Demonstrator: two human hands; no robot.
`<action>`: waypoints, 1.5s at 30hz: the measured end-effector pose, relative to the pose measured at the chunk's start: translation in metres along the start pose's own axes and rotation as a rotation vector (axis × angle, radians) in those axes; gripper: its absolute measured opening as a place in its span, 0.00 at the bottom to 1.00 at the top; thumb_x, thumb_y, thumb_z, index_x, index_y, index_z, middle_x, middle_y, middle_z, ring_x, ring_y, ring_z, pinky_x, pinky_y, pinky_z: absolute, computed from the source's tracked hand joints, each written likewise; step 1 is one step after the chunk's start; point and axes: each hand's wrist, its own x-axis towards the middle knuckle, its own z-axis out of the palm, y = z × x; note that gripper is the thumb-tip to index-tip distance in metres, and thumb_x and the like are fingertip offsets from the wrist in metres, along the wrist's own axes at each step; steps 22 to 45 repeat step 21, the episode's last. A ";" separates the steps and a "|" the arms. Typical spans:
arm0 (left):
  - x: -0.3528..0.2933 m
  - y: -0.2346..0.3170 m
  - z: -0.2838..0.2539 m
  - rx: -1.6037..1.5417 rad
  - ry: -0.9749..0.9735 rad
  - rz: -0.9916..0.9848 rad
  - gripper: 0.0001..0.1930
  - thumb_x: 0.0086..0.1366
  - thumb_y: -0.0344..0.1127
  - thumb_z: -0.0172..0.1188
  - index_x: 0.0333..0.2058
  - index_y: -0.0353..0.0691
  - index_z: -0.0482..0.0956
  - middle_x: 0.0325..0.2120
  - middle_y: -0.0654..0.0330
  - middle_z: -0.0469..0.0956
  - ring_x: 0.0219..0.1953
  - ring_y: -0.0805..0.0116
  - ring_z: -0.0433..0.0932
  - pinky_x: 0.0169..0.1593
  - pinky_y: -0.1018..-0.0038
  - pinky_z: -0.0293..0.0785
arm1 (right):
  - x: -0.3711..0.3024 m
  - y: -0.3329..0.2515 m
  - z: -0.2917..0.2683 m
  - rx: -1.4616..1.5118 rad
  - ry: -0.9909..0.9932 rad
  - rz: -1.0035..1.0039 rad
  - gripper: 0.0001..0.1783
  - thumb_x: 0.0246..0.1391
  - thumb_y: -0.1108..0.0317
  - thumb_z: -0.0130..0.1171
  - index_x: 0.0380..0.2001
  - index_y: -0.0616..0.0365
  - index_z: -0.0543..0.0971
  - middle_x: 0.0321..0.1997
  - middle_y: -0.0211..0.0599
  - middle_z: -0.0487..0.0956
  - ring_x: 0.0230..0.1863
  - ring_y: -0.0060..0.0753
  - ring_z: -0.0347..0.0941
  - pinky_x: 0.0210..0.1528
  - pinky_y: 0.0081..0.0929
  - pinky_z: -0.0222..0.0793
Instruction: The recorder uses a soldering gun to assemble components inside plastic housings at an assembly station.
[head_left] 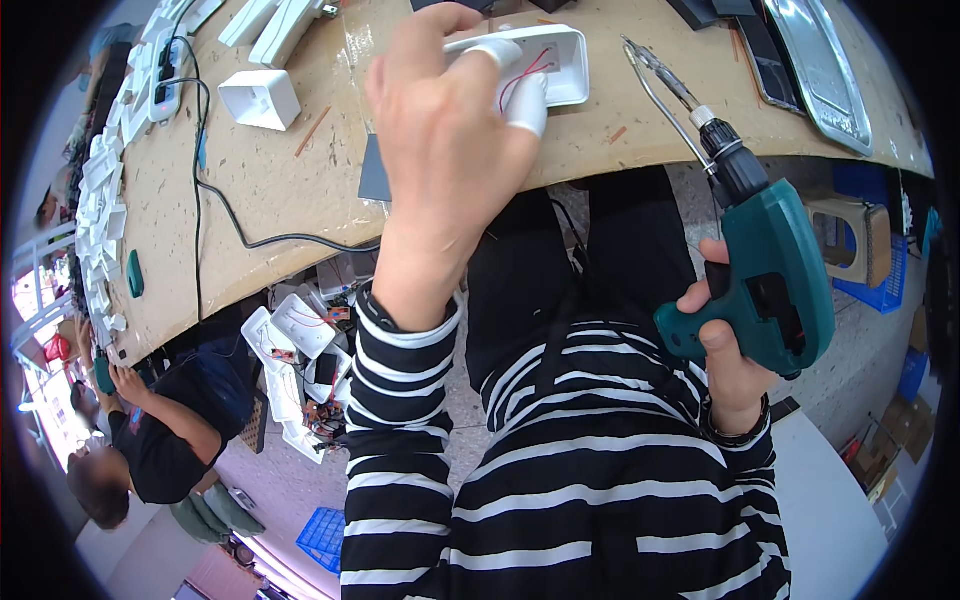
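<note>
My left hand point(445, 130) reaches over the left end of a white plastic housing point(570, 85), grasping it. White covers sit on its thumb and one finger. The thumb lies across the near wall, by thin red wires point(537, 68) inside the housing. Part of the housing and some fingertips are hidden behind my hand. To the right, my right hand point(727, 340) is wrapped round the handle of a green soldering gun point(775, 265). Its metal tip point(640, 52) and curved feed tube point up over the table, apart from the housing.
A small white box point(260, 98) and long white housings point(285, 32) lie left on the table, near a black cable point(200, 180). At right sit a metal tray point(825, 75) and a phone point(768, 65). Below left, a bin holds white parts point(300, 325). Another person point(165, 440) works far left.
</note>
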 end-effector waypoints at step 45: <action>-0.117 -0.058 -0.156 -1.222 0.586 -0.718 0.38 0.52 0.39 0.65 0.57 0.36 0.55 0.42 0.46 0.71 0.37 0.58 0.77 0.36 0.68 0.79 | 0.010 0.001 -0.010 -0.065 -0.050 -0.244 0.34 0.53 0.60 0.57 0.57 0.66 0.58 0.51 0.57 0.68 0.33 0.31 0.72 0.32 0.20 0.74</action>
